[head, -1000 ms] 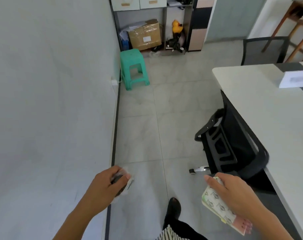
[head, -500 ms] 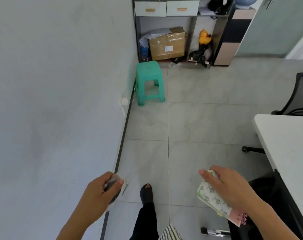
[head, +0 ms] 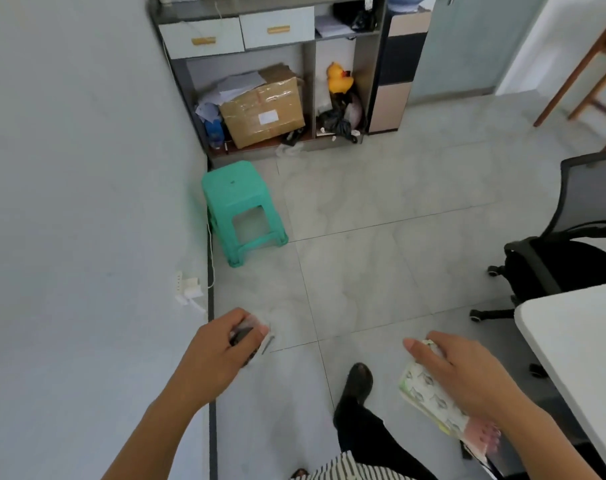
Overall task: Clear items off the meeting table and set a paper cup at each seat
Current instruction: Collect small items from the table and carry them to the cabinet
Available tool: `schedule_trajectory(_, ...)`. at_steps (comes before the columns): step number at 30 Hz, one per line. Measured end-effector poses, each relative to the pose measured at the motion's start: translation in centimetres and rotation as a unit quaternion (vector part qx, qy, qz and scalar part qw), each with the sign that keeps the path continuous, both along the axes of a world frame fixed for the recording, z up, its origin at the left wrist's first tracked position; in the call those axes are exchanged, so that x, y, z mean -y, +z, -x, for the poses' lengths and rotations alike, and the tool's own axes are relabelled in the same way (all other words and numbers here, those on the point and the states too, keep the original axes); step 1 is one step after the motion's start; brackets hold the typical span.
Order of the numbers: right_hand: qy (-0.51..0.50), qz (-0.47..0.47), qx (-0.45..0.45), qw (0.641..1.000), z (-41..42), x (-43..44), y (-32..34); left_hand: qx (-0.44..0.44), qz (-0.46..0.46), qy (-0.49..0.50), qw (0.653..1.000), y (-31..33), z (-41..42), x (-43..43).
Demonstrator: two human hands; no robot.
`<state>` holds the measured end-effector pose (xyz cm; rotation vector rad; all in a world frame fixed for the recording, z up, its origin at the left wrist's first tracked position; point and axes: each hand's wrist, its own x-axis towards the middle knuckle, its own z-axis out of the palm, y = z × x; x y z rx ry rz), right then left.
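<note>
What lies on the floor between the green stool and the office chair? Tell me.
Bare grey tile only: the head view shows nothing standing between the green stool and the office chair.

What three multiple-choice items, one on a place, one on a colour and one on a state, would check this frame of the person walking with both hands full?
1. Where does the stool stand?
A. on the floor beside the wall
B. on the table
C. inside the shelf unit

2. What colour is the toy duck in the shelf unit?
A. red
B. yellow
C. blue

3. What is the right hand doing?
A. hanging empty
B. resting flat on the table
C. holding a patterned notebook

Answers: 1 A, its legs rest on the tiles next to the wall. 2 B, its body is bright yellow. 3 C, the fingers wrap over the notebook, clear of the table; the left hand grips a small item too blurred to name.
</note>
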<state>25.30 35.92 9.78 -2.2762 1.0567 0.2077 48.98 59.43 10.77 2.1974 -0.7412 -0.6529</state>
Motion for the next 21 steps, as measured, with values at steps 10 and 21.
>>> schedule_trajectory(10,0.031,0.046,-0.041,0.998,-19.4,22.1,-0.6,0.014,-0.013,0.016,1.000,-0.9,-17.8,18.8)
schedule_trajectory(21,0.130,0.058,-0.018,0.990,-44.5,36.8,0.0,-0.003,-0.008,0.117,0.993,-2.4,-37.6,30.2)
